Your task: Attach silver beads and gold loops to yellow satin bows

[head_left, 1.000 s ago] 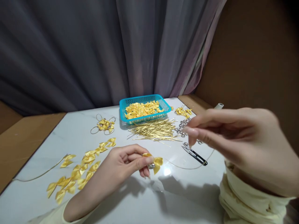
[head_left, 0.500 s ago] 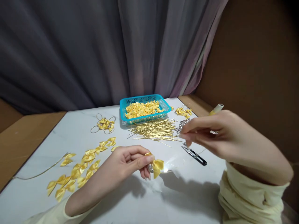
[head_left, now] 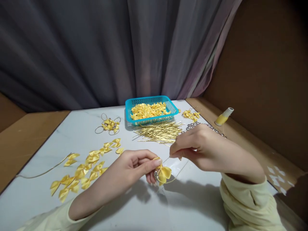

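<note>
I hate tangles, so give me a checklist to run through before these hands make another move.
1. Bow secured: ok, pinched in the left hand.
2. Silver bead next to the bow: ok, it sits beside the bow at the left fingers.
3. Right hand gripping: ok, its fingertips pinch a thin piece running toward the bow.
4. Thin piece identified: cannot tell, needle or thread.
5. Thread taut: not ok, it curves in a loose loop.
6. Thread free of knots: cannot tell, too fine.
</note>
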Motion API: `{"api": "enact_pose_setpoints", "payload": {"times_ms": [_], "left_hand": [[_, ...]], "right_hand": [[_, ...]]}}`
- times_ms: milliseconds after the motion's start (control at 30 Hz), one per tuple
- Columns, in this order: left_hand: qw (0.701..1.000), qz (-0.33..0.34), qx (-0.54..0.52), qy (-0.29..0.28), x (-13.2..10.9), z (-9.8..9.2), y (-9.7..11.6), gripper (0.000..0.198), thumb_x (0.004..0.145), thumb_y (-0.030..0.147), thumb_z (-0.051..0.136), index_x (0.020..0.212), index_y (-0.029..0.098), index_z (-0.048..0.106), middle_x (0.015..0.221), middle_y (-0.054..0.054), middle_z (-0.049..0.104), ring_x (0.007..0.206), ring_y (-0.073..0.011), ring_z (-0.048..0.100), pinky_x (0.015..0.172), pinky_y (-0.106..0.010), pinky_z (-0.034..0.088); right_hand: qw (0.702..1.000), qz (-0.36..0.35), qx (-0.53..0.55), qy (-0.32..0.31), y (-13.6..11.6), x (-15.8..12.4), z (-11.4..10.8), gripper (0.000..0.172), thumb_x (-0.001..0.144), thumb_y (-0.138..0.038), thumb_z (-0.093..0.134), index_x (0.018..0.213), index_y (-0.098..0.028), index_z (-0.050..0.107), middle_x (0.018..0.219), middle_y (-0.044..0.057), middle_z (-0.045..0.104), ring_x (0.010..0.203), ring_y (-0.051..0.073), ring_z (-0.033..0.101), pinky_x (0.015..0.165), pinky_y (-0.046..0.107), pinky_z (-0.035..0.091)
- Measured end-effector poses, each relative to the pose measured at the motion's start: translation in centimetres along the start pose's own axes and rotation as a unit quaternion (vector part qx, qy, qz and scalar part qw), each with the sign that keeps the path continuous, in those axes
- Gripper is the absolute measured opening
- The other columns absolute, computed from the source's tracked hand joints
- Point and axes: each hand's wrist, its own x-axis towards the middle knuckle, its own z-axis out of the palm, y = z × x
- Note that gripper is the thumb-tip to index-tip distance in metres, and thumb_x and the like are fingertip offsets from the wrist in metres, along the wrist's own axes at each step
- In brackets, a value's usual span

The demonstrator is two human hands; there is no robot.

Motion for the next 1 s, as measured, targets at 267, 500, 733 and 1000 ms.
{"api": "enact_pose_setpoints", "payload": {"times_ms": [267,500,733,1000], "left_hand": [[1.0,0.006,0.022,0.007,-0.16,0.04,0.15,0.021,0.084,0.032,0.055,0.073,0.017,0.065,0.06,0.005,0.061,0.059,-0.0079,0.055,0.059,-0.015,0.043],[0.999,0.006,0.033,0.011,-0.23,0.02,0.15,0.021,0.085,0.032,0.053,0.074,0.017,0.065,0.06,0.004,0.059,0.06,-0.0092,0.055,0.06,-0.017,0.043],[0.999,0.008,0.047,0.011,-0.42,-0.07,0.13,0.022,0.084,0.033,0.053,0.074,0.017,0.065,0.06,0.004,0.06,0.06,-0.0088,0.055,0.059,-0.016,0.043],[0.998,0.014,0.066,0.006,-0.39,0.03,0.05,0.022,0.084,0.033,0.053,0.075,0.017,0.064,0.06,0.004,0.059,0.058,-0.0086,0.055,0.058,-0.016,0.043]], "right_hand": [[1.0,-0.019,0.006,0.015,-0.25,0.09,-0.14,0.023,0.075,0.0,0.045,0.07,-0.014,0.063,0.057,0.0,0.056,0.052,0.009,0.046,0.052,0.021,0.034],[1.0,-0.019,0.009,0.01,-0.14,0.41,0.16,0.024,0.073,0.001,0.045,0.07,-0.014,0.063,0.061,0.001,0.061,0.054,0.009,0.052,0.053,0.022,0.035],[1.0,-0.015,0.011,0.006,-0.08,0.49,0.33,0.025,0.073,0.001,0.044,0.072,-0.014,0.063,0.063,0.001,0.064,0.056,0.01,0.055,0.053,0.021,0.036],[0.999,-0.023,0.022,-0.002,0.11,0.64,0.31,0.025,0.073,0.001,0.045,0.073,-0.014,0.065,0.065,0.001,0.066,0.057,0.01,0.057,0.053,0.021,0.037]]}}
